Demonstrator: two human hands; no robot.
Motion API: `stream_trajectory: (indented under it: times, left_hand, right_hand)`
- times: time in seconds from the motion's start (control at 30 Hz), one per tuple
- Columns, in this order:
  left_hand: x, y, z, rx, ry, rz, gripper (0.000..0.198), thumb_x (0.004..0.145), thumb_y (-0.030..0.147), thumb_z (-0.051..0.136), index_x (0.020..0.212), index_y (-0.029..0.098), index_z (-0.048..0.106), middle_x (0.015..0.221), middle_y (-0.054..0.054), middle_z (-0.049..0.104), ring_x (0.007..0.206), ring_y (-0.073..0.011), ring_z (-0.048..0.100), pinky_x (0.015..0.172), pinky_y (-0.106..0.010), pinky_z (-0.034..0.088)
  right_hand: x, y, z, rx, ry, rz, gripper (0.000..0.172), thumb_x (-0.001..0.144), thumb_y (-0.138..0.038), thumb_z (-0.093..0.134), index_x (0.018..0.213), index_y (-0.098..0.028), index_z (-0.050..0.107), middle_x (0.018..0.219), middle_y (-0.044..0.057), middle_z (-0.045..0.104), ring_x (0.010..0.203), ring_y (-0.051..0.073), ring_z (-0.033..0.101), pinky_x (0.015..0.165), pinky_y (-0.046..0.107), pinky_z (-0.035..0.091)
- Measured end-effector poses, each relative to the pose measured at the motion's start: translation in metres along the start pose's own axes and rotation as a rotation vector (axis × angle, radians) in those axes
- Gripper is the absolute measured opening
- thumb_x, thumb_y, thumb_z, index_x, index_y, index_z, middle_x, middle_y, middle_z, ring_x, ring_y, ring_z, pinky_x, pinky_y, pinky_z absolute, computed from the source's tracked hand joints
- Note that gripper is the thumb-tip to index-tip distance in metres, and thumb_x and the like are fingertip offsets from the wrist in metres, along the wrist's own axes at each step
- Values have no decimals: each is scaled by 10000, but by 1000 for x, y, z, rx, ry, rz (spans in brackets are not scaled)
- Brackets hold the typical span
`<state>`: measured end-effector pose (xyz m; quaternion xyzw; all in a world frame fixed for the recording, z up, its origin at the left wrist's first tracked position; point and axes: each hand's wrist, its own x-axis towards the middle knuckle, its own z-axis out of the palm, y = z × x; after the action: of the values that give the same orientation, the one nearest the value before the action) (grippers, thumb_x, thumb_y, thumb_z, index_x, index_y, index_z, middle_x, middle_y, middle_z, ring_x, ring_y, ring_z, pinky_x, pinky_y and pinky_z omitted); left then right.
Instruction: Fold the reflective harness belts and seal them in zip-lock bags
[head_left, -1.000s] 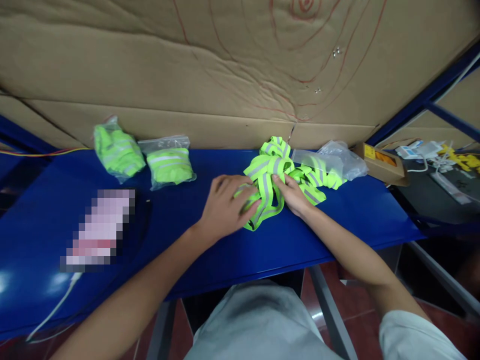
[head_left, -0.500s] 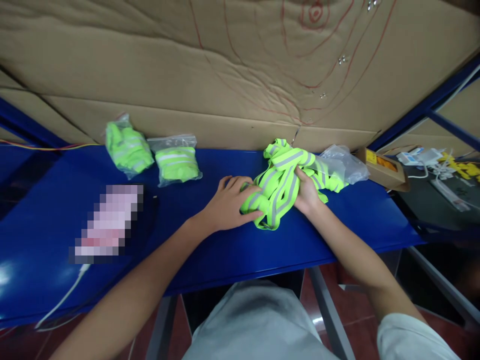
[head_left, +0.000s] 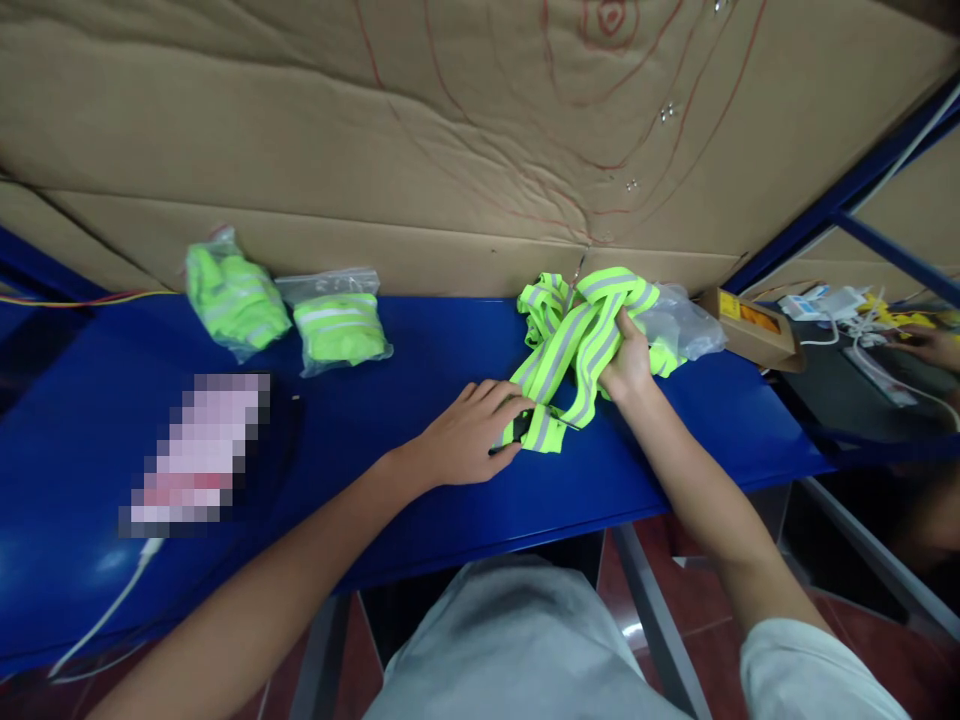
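Slanting lengthwise from lower left to upper right, green reflective strap (head_left: 556, 358) gripped in both half-curled hands (head_left: 469, 437) (head_left: 631, 370)

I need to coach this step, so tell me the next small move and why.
Perhaps pinch the black piece securely with the left grip: it curls around the piece, though how firmly cannot be told, while the right grip holds up loose loops of the striped strap, which might slip or tangle.
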<state>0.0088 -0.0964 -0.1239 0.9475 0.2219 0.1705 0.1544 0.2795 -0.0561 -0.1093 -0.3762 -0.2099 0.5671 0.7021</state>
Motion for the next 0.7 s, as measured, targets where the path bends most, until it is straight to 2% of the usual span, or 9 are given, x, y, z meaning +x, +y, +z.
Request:
stream_trajectory:
  times: [0.07,0.1,0.27,0.4,0.5,0.6,0.67,0.7]
  left_hand:
    - [0,1,0,27,-32,-51,562,930,348,620,1451,181,489,1424,-163,559,1218,-331,549,947,-472,427]
    - [0,0,-1,35,-28,-64,561,915,350,640,1435,189,502,1429,-158,559,1222,-334,547,956,-481,419]
    - [-1,-3,-6,145,104,-33,362,886,122,578,1240,200,574,1277,-110,673,1228,-304,575,1098,-550,285]
    - [-2,-7,-10,345,252,-9,339,904,16,477,1136,205,638,1065,-89,736,1055,-279,628,1026,-517,327]
    - [-4,-12,-17,491,414,1,271,916,28,476,942,226,661,922,-56,732,938,-255,630,958,-480,367]
    - [-6,-15,-24,598,572,17,242,903,41,497,824,236,616,889,-40,720,884,-228,628,904,-436,406]
    - [-7,-15,-24,602,646,26,232,885,34,506,793,236,577,963,-47,731,931,-218,648,893,-416,427]
    - [-7,-14,-24,584,674,31,226,874,28,512,789,233,557,1038,-56,739,983,-219,659,902,-415,432]
  right_hand:
    - [0,-1,-1,-17,-11,0,369,1018,-481,458,1122,-217,694,981,58,794,1120,264,740,1025,471,605]
    - [0,-2,-2,-25,-11,-9,371,1016,-484,457,1122,-218,693,993,57,794,1132,265,735,1029,474,602]
    - [3,-11,-8,-105,-12,-133,391,978,-541,484,1083,-234,702,1096,38,783,1185,251,709,1048,443,590]
    - [15,-18,-17,-243,78,-215,421,933,-608,506,1039,-247,694,1102,44,774,1120,254,732,1002,459,600]
    - [18,-38,-28,-656,211,-248,427,914,-619,553,972,-222,698,1033,91,773,1080,296,734,958,492,594]
    - [3,-65,-29,-1083,345,-357,395,851,-564,711,834,-169,711,926,165,754,1173,394,667,1036,570,511]
    - [-19,-73,-16,-1319,394,-630,402,902,-546,672,886,-149,738,981,190,747,1199,406,639,1088,613,449]
    - [-33,-71,-5,-1376,334,-758,415,958,-542,601,996,-156,749,1055,183,745,1191,383,645,1104,617,435]
